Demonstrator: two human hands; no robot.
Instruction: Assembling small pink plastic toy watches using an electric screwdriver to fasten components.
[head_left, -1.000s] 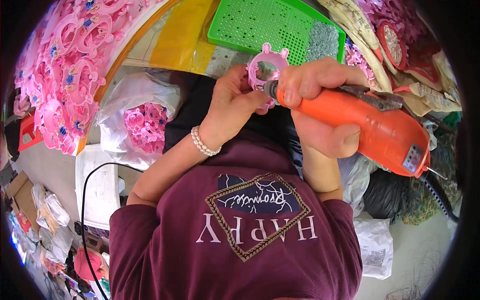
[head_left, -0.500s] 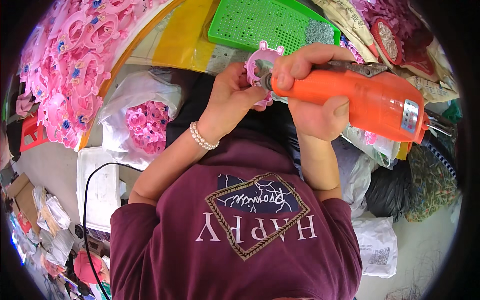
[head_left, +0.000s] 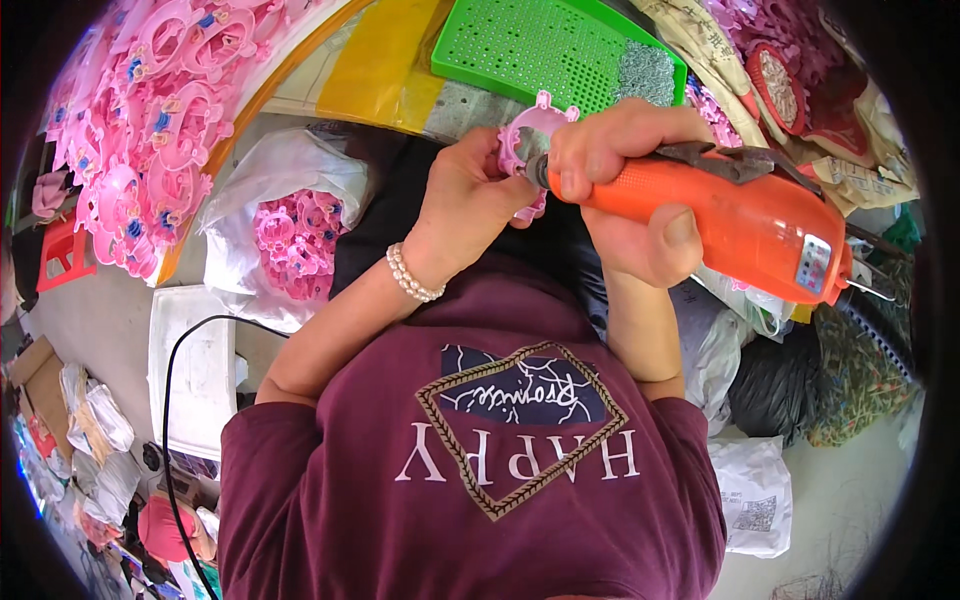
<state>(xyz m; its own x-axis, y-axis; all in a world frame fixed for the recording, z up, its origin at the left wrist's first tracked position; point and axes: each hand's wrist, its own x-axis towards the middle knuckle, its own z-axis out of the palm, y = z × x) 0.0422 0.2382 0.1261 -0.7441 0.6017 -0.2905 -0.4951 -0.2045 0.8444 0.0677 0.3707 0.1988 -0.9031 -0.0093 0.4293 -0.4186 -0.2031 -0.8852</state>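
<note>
My left hand (head_left: 468, 200) is closed round the near left side of a pink plastic ring-shaped part (head_left: 510, 150) with small knobs on its rim. An orange electric screwdriver (head_left: 720, 215) lies nearly level in my right hand (head_left: 640, 190), with fingers wrapped over its front end and the thumb below. Its dark tip (head_left: 538, 170) meets the pink part beside my left thumb. Whether a screw sits under the tip is hidden.
Ahead stands a green perforated tray (head_left: 530, 50) with a heap of small metal screws (head_left: 646, 72). Many pink parts (head_left: 160, 120) pile up at the far left. A white bag (head_left: 290, 170) holds more pink pieces (head_left: 297, 240). A black bag (head_left: 780, 385) sits at the right.
The view has shifted slightly. The back of the screwdriver has dipped a little, while its tip stays at the pink part. Both hands keep their hold.
</note>
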